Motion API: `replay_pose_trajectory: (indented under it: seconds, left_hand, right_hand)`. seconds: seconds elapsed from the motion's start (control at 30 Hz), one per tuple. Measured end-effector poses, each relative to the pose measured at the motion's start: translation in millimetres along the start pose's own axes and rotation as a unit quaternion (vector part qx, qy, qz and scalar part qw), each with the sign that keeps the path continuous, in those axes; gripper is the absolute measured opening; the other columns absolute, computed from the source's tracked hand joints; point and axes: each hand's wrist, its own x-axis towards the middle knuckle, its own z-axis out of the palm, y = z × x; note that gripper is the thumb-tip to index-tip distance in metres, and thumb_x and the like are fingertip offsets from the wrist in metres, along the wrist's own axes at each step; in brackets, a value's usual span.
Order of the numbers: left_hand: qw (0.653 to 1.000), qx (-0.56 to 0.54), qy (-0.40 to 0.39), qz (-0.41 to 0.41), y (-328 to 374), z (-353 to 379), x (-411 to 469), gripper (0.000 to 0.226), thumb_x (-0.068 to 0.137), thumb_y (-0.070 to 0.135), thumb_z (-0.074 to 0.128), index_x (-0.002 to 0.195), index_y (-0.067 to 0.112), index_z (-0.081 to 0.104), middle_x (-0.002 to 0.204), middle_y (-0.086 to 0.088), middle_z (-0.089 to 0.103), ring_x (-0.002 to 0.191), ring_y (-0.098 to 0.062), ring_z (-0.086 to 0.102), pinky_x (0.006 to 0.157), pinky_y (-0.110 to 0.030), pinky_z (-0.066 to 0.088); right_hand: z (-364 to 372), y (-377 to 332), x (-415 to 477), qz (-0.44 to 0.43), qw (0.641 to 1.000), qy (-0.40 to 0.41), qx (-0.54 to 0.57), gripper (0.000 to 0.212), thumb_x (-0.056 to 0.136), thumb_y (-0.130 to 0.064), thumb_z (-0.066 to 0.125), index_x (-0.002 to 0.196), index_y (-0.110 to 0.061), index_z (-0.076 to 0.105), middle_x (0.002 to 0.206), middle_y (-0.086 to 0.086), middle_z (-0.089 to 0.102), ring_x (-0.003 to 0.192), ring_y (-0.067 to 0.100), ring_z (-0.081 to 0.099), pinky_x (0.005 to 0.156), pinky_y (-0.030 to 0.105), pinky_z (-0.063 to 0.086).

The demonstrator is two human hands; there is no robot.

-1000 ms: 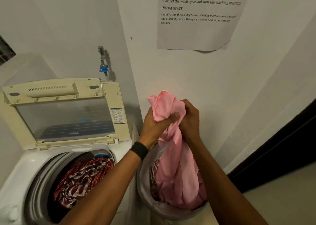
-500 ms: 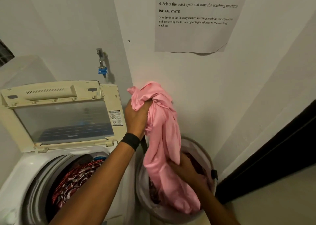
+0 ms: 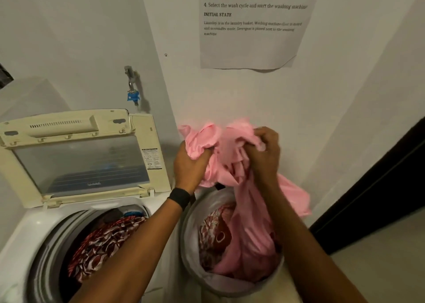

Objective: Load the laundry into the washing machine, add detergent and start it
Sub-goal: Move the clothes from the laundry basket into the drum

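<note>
A pink cloth (image 3: pixel 232 155) is bunched above the round white laundry basket (image 3: pixel 190 252), and its lower end trails down into the basket. My left hand (image 3: pixel 189 166) grips the cloth's left part. My right hand (image 3: pixel 264 155) grips its upper right part. A red patterned cloth (image 3: pixel 216 236) lies in the basket under the pink one. The top-loading washing machine (image 3: pixel 25 233) stands to the left with its lid (image 3: pixel 80 157) raised. Red and white patterned laundry (image 3: pixel 101 245) lies in its drum.
A tap with a blue fitting (image 3: pixel 133 88) sticks out of the wall above the machine. A printed instruction sheet (image 3: pixel 250 24) hangs on the wall. A dark doorway (image 3: pixel 379 187) opens at the right, beside pale floor (image 3: pixel 379 268).
My right hand has come up out of the basket and taken hold of the pink cloth's top beside my left hand. More of the cloth is lifted and gathered.
</note>
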Motion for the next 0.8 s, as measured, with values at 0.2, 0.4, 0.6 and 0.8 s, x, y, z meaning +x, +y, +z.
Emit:
replay_pose_trajectory:
  seconds: [0.2,0.4,0.6,0.8]
  left_hand:
    - [0.971,-0.082,-0.224,-0.022,9,-14,-6,0.068,0.077,0.049,0.077,0.135,0.032,0.046,0.125,0.018,0.066,0.118,-0.007,0.065,0.099,-0.029,0.057]
    - [0.994,-0.106,-0.013,-0.027,-7,2,-6,0.051,0.076,0.041,0.090,0.120,0.033,0.066,0.106,0.015,0.075,0.099,-0.005,0.072,0.077,-0.020,0.057]
    - [0.980,-0.185,0.011,-0.076,-15,3,4,0.041,0.077,0.035,0.089,0.114,0.033,0.070,0.110,0.007,0.078,0.103,-0.014,0.075,0.094,-0.044,0.060]
    - [0.978,-0.202,0.022,-0.052,-4,-9,17,0.043,0.079,0.030,0.088,0.119,0.029,0.071,0.109,0.007,0.079,0.101,-0.013,0.075,0.089,-0.037,0.062]
  right_hand:
    - [27,34,-27,0.080,0.996,-0.039,-0.008,0.014,0.094,-0.011,0.069,0.108,-0.012,0.071,0.104,0.005,0.069,0.093,0.006,0.064,0.083,0.027,0.050]
    - [17,21,-26,0.054,0.978,-0.202,-0.020,0.049,0.100,-0.012,0.066,0.145,-0.026,0.055,0.132,-0.020,0.066,0.123,0.001,0.062,0.101,0.024,0.053]
    - [-3,45,-46,-0.022,0.969,-0.236,-0.067,0.086,0.092,-0.036,0.076,0.161,-0.028,0.026,0.161,-0.015,0.038,0.147,0.009,0.041,0.114,0.024,0.042]
    - [-30,119,-97,0.166,0.936,-0.251,-0.185,0.085,0.081,-0.032,0.087,0.151,-0.030,0.037,0.147,-0.005,0.054,0.136,0.022,0.054,0.104,0.029,0.045]
